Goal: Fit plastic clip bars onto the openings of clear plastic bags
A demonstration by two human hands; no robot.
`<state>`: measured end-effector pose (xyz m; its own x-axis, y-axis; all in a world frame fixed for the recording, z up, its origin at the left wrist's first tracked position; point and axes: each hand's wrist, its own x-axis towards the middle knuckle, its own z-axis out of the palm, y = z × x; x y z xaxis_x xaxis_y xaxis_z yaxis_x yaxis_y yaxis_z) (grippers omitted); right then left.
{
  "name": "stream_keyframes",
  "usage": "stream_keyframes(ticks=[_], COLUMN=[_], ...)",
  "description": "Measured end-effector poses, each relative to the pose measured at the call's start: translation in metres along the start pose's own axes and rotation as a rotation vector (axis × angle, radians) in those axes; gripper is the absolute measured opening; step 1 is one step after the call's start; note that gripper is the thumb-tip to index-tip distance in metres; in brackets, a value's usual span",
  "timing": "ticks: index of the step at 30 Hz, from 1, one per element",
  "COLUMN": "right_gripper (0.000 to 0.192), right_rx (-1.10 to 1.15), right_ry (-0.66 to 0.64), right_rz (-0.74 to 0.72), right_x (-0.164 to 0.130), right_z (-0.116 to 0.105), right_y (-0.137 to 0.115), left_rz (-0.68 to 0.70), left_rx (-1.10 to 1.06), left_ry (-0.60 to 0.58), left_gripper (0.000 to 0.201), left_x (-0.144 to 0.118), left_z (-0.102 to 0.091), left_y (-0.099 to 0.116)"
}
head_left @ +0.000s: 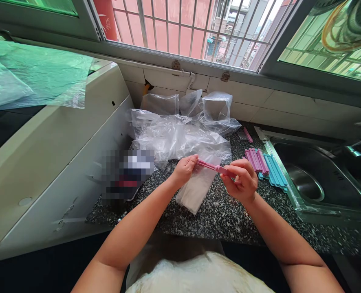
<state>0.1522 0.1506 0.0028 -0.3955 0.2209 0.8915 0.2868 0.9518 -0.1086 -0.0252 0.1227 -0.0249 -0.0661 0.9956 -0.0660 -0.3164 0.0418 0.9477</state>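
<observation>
Hands met at the centre of the frame over the speckled black granite counter (229, 215). The left hand (185, 169) pinched one end of a long pink plastic sealing clip (212, 166), and the right hand (241, 179) gripped the other end, fingers curled round it. A small clear plastic bag holding something white (195, 191) hung from the clip, slanting down toward the lower centre. Behind the hands, toward the upper centre, lay a heap of crumpled clear plastic bags (177, 136). Right of centre, a row of pink and blue clips (266, 167) rested on the counter just beside the stainless steel sink (321, 183). A white appliance (61, 162) filled the left of the frame.
</observation>
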Motion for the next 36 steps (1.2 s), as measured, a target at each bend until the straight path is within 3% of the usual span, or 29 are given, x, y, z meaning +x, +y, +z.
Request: stream_keyframes(ticks=[12,36], right_gripper=[0.016,0.011], right_rx=[-0.038,-0.086], right_ry=[0.037,0.162], right_rz=[0.012,-0.002], right_x=[-0.001,0.008], right_z=[-0.004,-0.013], right_y=[0.006,0.009], left_rz=[0.045,0.007], left_rx=[0.004,-0.103], left_ry=[0.029,0.143], left_gripper=[0.047,0.039], left_x=[0.002,0.004], left_z=[-0.002,-0.007], left_y=[0.0,0.005])
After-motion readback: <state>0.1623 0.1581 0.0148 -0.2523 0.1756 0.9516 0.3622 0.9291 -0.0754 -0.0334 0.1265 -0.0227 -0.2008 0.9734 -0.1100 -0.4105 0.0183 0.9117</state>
